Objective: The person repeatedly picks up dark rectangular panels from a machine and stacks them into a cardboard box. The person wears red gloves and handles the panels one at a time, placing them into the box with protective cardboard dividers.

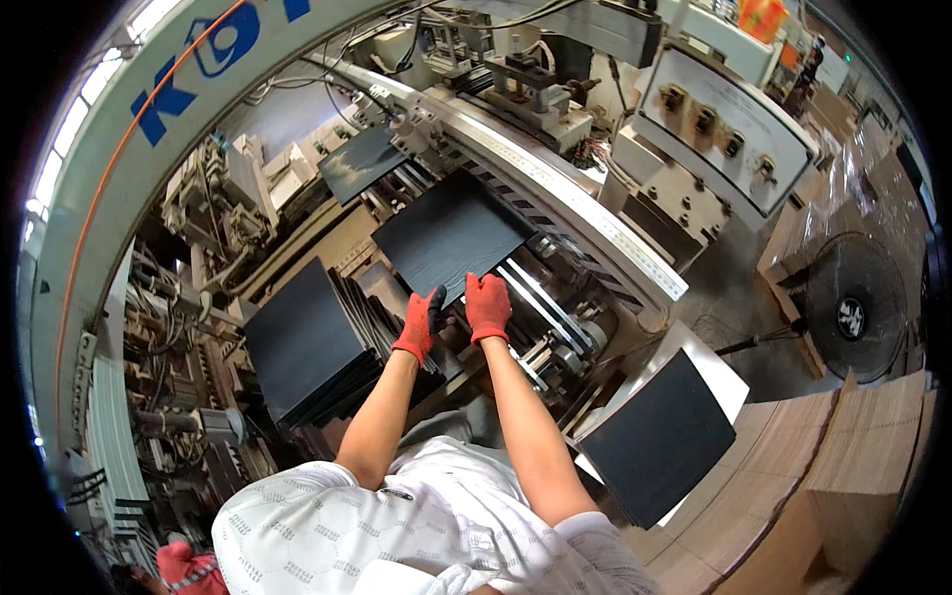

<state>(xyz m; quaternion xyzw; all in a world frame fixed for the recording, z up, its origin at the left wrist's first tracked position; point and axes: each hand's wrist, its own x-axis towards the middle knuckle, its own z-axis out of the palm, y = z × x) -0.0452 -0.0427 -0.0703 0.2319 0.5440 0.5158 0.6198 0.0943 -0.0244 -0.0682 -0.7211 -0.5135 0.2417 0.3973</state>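
A black rectangular panel (451, 230) lies on the machine's feed bed, its near edge toward me. My left hand (421, 322), in a red glove with dark finger coating, grips that edge near its left part. Beside it, my right hand (487, 305) in a matching red glove is closed on the same edge, fingers curled over the top. Both forearms reach forward. Farther along the bed lies another dark panel (362, 162) with a pale, shiny patch. To the left of my hands rises a stack of black panels (302, 342).
A striped rail (555, 164) with a ruler strip borders the bed. At the right are a control box (729, 129), a black fan (851, 307) and stacked cardboard (783, 476). One black panel (659, 441) rests on a white sheet there. Another person's red sleeve (188, 568) shows at lower left.
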